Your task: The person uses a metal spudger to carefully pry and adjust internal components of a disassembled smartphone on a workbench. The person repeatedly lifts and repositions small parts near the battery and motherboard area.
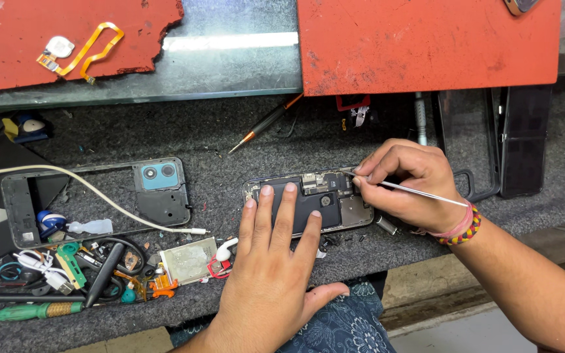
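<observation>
Fingers of the left hand [273,261] lie spread and pressed flat on the opened phone [308,201], pinning it to the dark mat [217,140] near the bench's front edge. At three o'clock from the phone, the right hand [407,183] has its fingertips pinched together on a thin metal tool [420,193], whose tip sits at the phone's upper inner parts. The step in hand looks like prying or picking at a small component; any further move calls for a light touch and firm hold. At nine o'clock lie a phone frame [99,196], a white cable [67,176] and loose parts. Farther, at twelve, a screwdriver [266,124] and red mats [426,46].
</observation>
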